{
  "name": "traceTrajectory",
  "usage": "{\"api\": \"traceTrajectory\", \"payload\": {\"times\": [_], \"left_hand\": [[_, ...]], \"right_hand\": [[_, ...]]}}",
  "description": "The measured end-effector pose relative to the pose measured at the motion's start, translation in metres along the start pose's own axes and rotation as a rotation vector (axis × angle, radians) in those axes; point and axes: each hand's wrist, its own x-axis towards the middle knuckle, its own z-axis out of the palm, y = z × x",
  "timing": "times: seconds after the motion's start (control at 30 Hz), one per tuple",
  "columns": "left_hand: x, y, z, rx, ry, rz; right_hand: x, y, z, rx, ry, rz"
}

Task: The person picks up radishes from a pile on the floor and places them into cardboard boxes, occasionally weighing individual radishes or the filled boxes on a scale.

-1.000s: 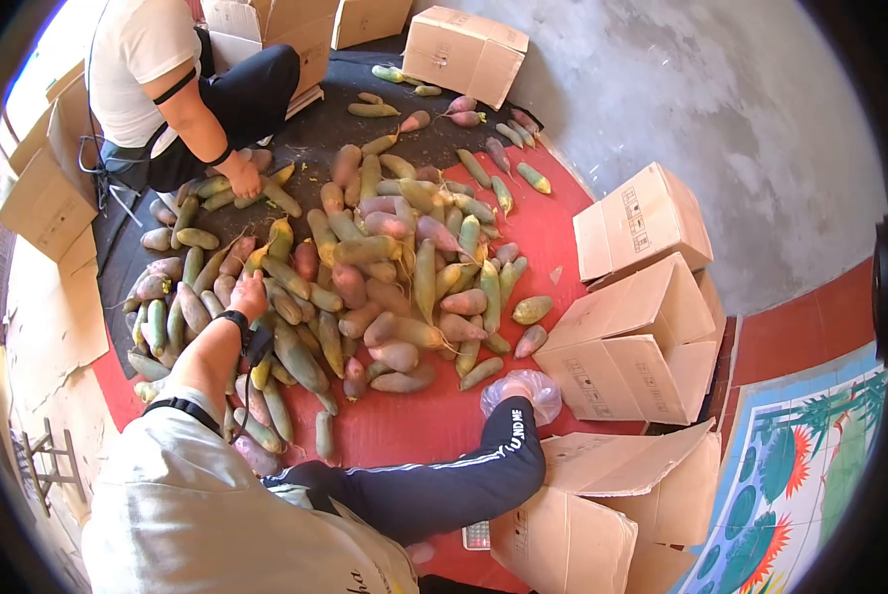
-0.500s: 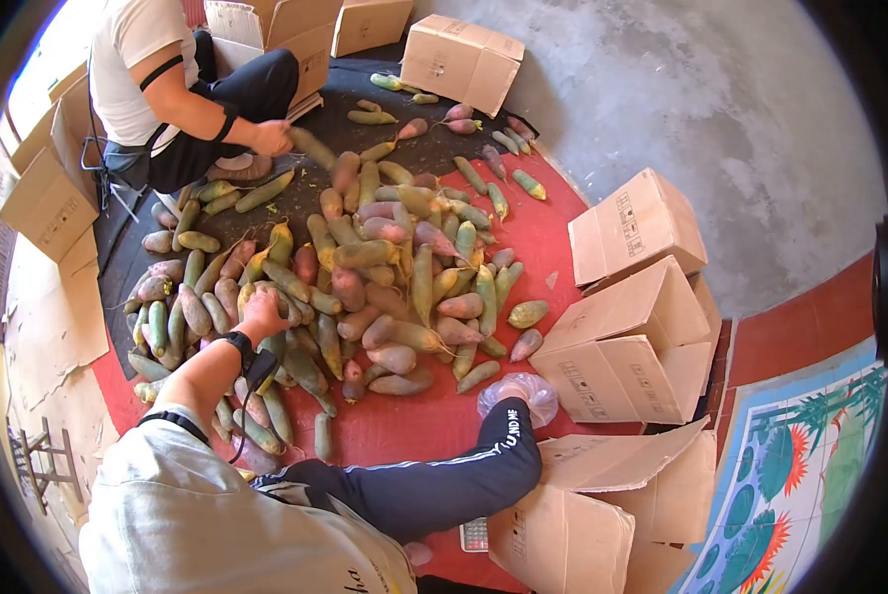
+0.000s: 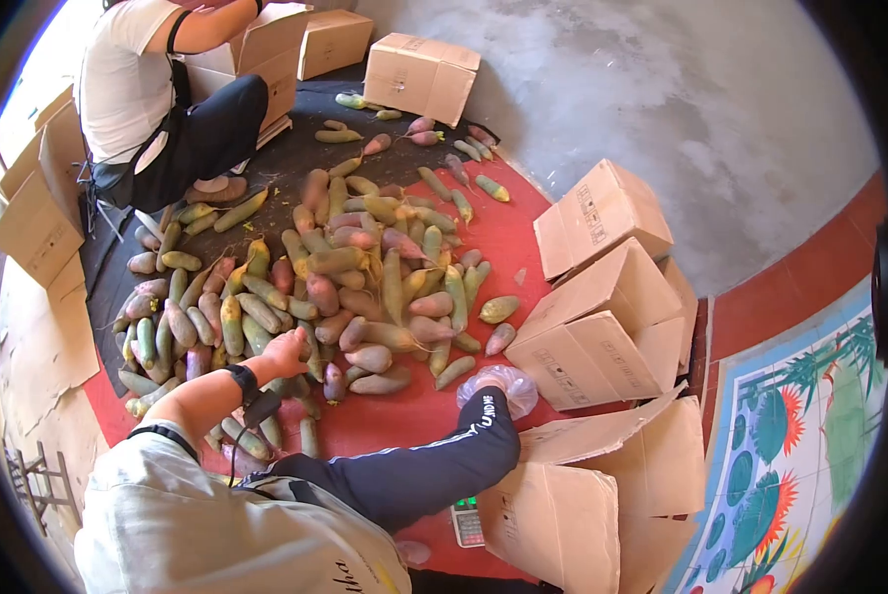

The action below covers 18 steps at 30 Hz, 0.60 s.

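My left hand is at the near side of a big heap of radishes, green and reddish-purple. Its fingers are closed around a dark green radish, partly covered by the hand. Close by on the right lies a purple radish. A black band and a small dark device with a cord sit on my left wrist. My right hand is out of view, hidden behind my body or outside the frame.
Open cardboard boxes stand along the right. A keypad with a lit green display sits beside the nearest box. A co-worker squats at upper left beside more boxes. My leg stretches rightward.
My left hand has moved right and nearer across the heap. The co-worker's arm has risen from the radishes to a box at the top. The keypad's green display is now visible.
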Motion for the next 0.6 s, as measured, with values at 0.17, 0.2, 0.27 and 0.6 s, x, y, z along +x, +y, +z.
{"api": "traceTrajectory", "payload": {"times": [0.17,0.2,0.27,0.6], "left_hand": [[-0.004,0.041,-0.038,-0.381,0.289,0.172],[-0.006,0.056,-0.051,-0.381,0.291,0.181],[-0.011,0.087,-0.077,-0.501,0.477,0.311],[-0.054,0.196,-0.171,-1.606,0.154,0.476]], "right_hand": [[0.001,-0.008,-0.007,0.054,0.051,0.016],[0.001,-0.010,-0.010,0.054,0.058,0.022],[0.001,-0.017,-0.017,0.049,0.170,0.022],[0.009,-0.054,-0.061,0.193,0.336,0.075]]}}
